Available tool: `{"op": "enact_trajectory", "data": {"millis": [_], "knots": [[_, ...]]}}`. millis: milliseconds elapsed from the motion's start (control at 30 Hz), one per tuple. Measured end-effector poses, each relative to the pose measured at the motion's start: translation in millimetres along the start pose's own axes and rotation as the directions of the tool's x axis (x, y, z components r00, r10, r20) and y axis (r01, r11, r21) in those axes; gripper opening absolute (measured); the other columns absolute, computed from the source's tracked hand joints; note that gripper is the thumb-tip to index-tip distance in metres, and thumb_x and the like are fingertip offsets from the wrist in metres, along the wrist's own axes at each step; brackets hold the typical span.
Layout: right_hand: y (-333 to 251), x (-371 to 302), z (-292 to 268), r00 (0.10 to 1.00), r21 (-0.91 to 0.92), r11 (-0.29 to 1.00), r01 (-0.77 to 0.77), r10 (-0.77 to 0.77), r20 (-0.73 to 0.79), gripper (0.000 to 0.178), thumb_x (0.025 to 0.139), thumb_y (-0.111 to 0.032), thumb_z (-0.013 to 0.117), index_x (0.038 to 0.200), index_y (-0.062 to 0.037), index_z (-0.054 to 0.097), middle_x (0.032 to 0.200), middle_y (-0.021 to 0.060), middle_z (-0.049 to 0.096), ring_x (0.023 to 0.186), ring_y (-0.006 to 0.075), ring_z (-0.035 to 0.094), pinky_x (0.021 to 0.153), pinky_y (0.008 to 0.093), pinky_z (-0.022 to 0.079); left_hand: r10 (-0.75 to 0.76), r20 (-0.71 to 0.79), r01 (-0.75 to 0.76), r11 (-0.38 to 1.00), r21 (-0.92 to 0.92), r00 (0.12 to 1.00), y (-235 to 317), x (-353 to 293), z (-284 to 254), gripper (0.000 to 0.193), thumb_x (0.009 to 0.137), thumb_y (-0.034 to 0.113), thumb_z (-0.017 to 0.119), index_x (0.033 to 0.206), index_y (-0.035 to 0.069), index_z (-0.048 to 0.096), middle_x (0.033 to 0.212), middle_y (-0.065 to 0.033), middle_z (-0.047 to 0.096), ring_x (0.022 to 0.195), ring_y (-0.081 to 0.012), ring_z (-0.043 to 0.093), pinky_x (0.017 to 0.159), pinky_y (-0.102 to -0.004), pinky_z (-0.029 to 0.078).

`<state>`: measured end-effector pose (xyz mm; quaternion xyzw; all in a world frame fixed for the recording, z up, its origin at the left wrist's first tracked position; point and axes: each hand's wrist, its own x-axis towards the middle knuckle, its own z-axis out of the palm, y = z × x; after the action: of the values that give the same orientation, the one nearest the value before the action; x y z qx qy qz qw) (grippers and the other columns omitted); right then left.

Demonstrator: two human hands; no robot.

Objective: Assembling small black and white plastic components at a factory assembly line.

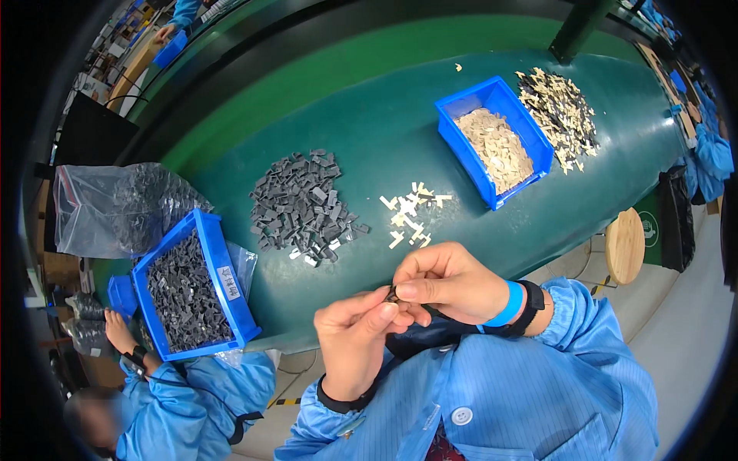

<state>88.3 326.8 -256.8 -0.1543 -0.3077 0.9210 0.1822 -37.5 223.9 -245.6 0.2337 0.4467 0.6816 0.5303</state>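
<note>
My left hand (355, 326) and my right hand (453, 286) meet in front of my chest, above the near edge of the green table. Pinched between their fingertips is a small dark part (393, 295), mostly covered by the fingers. Just beyond the hands lies a loose cluster of small cream-coloured pieces (413, 213). To the left of that is a heap of small dark grey plastic pieces (300, 203). Farther off on the right, a blue bin (544, 154) holds many flat beige pieces (496, 146).
Beside that bin spreads a pile of mixed black-and-cream pieces (560, 115). At left stand a blue bin (244, 326) full of dark pieces and a clear plastic bag (127, 211). A co-worker in blue (181, 407) sits at left. A round wooden stool (625, 246) stands right.
</note>
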Motion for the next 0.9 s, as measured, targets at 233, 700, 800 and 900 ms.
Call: {"op": "enact_trajectory", "data": {"millis": [233, 700, 800, 900], "knots": [[9, -2, -3, 0.954, -0.450, 0.856, 0.255, -0.298, -0.026, 0.012, 0.080, -0.008, 0.065, 0.079, -0.0001, 0.056, 0.072, 0.0069, 0.057, 0.061, 0.0114, 0.055, 0.054, 0.0229, 0.043, -0.383, 0.192, 0.414, 0.665, -0.622, 0.904, -10, -4, -11, 0.017, 0.084, -0.001, 0.054, 0.098, 0.003, 0.064, 0.090, -0.0137, 0.064, 0.078, -0.0184, 0.062, 0.073, -0.0293, 0.052], [-41, 4, -37, 0.874, -0.865, -0.467, 0.183, -0.326, 0.361, 0.007, 0.071, -0.011, 0.061, 0.077, -0.0063, 0.059, 0.072, 0.0065, 0.051, 0.070, 0.0239, 0.055, 0.063, 0.0363, 0.042, 0.758, -0.251, -0.492, 0.599, 0.632, 0.602, 89, -29, -94, 0.023, 0.084, 0.003, 0.055, 0.106, -0.003, 0.056, 0.091, -0.0153, 0.061, 0.072, -0.0165, 0.057, 0.065, -0.0254, 0.047], [-29, 11, -36, 0.861, -0.875, -0.429, 0.223, -0.335, 0.383, 0.006, 0.072, -0.011, 0.060, 0.075, -0.0061, 0.058, 0.072, 0.0057, 0.051, 0.069, 0.0232, 0.055, 0.062, 0.0356, 0.042, 0.743, -0.064, -0.047, 0.127, 0.991, 0.666, 94, -7, -127, 0.037, 0.081, 0.001, 0.057, 0.118, -0.002, 0.052, 0.122, -0.0152, 0.050, 0.105, -0.0236, 0.053, 0.085, -0.0290, 0.042], [-18, 23, -36, 0.867, -0.861, -0.475, 0.184, -0.335, 0.370, 0.005, 0.071, -0.012, 0.059, 0.073, -0.0066, 0.057, 0.076, 0.0059, 0.052, 0.073, 0.0224, 0.055, 0.064, 0.0349, 0.043, 0.685, 0.022, 0.048, -0.083, 0.995, 0.728, 86, -4, -126, 0.040, 0.078, -0.001, 0.058, 0.117, 0.001, 0.054, 0.127, -0.0181, 0.046, 0.116, -0.0294, 0.046, 0.094, -0.0352, 0.036]]}}
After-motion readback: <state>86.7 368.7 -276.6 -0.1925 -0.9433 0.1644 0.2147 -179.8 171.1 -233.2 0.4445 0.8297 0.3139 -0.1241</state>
